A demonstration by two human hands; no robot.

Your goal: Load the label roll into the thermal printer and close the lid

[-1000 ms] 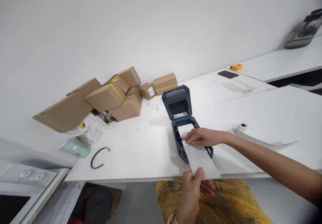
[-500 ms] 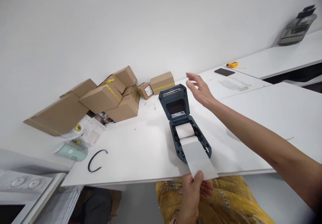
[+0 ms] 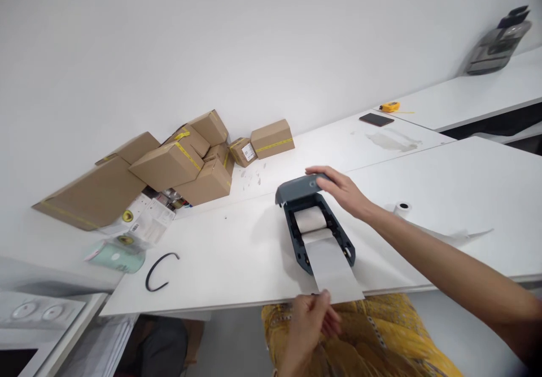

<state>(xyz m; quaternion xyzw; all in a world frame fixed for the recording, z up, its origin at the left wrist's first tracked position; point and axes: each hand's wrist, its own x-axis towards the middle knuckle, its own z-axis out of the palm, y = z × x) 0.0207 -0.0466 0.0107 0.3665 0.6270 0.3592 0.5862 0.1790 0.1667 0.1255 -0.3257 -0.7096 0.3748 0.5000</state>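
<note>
A dark blue label printer (image 3: 296, 247) sits on the white table near its front edge, with a white paper roll (image 3: 310, 219) inside. A strip of label paper (image 3: 332, 267) runs from the roll over the printer's front and past the table edge. My left hand (image 3: 308, 321) is closed at the strip's near left corner, thumb on top and fingers below. My right hand (image 3: 341, 192) grips the printer lid (image 3: 298, 189), fingers over its top and thumb at its near side. The lid is tilted partway down above the roll.
Cardboard boxes (image 3: 169, 165) are heaped against the wall at left. A black curved band (image 3: 154, 272) and a mint-green roll (image 3: 116, 257) lie at front left. Right of the printer are a small paper roll (image 3: 402, 209), a phone (image 3: 376, 119), a yellow tape measure (image 3: 389, 107) and a bottle (image 3: 497, 44).
My right hand has come down onto the lid and swung it from upright to partly lowered. My left hand has shifted slightly left along the strip's end. The small paper roll is now uncovered.
</note>
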